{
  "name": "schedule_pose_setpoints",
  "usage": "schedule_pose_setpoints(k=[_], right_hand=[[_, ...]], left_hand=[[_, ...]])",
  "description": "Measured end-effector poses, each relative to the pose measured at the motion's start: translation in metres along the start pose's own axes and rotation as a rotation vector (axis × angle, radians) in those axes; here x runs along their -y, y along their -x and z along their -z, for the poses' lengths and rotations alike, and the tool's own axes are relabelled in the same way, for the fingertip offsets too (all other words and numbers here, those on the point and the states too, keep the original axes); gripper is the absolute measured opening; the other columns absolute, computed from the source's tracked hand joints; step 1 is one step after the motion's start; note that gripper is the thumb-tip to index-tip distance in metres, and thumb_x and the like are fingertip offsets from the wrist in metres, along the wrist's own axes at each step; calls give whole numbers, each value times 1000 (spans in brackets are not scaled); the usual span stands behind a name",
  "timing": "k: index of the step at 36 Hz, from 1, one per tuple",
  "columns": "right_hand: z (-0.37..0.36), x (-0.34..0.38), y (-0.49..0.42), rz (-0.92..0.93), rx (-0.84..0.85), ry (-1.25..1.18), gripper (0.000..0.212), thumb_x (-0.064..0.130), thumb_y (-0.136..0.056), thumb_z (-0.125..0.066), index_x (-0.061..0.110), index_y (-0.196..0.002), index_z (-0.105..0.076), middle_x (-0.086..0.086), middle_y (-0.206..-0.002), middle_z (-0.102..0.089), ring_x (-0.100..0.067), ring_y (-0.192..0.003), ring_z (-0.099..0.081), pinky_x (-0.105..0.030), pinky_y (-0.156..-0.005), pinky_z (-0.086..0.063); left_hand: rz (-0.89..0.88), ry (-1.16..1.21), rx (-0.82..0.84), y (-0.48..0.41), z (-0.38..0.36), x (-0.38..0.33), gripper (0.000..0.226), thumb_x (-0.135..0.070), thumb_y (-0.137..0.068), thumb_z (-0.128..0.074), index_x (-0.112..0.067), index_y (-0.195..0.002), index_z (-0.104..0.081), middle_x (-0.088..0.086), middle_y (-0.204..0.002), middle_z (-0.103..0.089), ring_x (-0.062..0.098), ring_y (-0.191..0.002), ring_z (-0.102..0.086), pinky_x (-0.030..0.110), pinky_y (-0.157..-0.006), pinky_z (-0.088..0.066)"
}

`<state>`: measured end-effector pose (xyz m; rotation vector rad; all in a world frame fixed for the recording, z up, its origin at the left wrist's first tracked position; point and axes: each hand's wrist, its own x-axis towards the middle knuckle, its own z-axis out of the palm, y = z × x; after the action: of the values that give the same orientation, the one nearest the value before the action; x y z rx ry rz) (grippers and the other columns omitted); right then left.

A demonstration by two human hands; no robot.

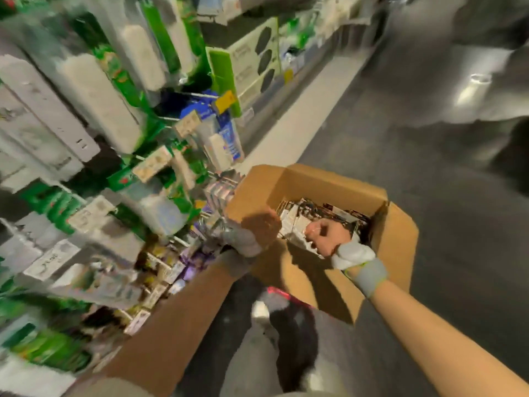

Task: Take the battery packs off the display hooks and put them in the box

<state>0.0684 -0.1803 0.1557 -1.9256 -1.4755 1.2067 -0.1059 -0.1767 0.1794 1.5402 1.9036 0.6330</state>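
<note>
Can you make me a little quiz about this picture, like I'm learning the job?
1. True or false: the box is closed.
2. Which hand reaches into the box? A) left B) right
3. Fill in: the packs lie ____ the box.

Key
1. False, its flaps are open.
2. B, the right hand.
3. Inside.

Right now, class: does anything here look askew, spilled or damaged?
Only the cardboard box stands out. It sits tilted with its flaps splayed, and the battery packs inside lie jumbled rather than stacked. Nothing is visibly spilled, and motion blur hides any damage.
</note>
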Motion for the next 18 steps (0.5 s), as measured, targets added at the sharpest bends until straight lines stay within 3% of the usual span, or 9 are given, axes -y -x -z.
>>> schedule_pose_setpoints(k=[2,6,8,13,16,18], right_hand=[[3,-16,-1,-40,11,-28,16,14,-85,-58,25,-73,-62,-10,-86,-70,-25,-76,-63,-35,-72,-51],[6,-50,-13,-197,-30,-54,17,19,-86,-64,28,-72,-61,-8,-88,-71,-26,-85,-65,-37,-81,-53],[5,-67,-35,-281,-53,-92,15,15,-88,-62,26,-78,-61,-8,-93,-71,-26,-90,-66,-33,-82,-52],[0,-92,-63,-415,-91,-133,11,15,-89,-62,19,-97,-68,-4,-89,-66,-24,-90,-63,-23,-77,-44],[-6,-102,-83,-489,-91,-138,8,16,-89,-64,24,-88,-65,-2,-86,-65,-20,-85,-60,-22,-77,-42],[-11,-107,-94,-517,-110,-152,12,16,-88,-65,26,-81,-62,-2,-83,-65,-19,-82,-59,-22,-77,-44]], left_hand=[[-7,-42,42,5,-20,3,21,-23,-91,-61,-6,-96,-73,9,-96,-71,21,-95,-62,20,-78,-38],[7,-102,211,-21,-54,14,18,-26,-90,-63,-17,-104,-71,3,-105,-72,23,-100,-66,22,-81,-43],[12,-160,327,-47,-75,22,20,-28,-93,-59,-19,-109,-68,1,-106,-71,22,-100,-65,22,-81,-44],[53,-144,429,-86,-98,38,22,-23,-96,-59,-11,-114,-65,6,-108,-68,23,-103,-63,22,-79,-42],[39,-192,490,-114,-111,49,22,-20,-98,-55,-10,-117,-64,6,-112,-67,24,-102,-64,24,-81,-44],[41,-187,505,-127,-119,55,19,-14,-98,-55,-10,-115,-63,1,-104,-65,15,-87,-61,14,-74,-41]])
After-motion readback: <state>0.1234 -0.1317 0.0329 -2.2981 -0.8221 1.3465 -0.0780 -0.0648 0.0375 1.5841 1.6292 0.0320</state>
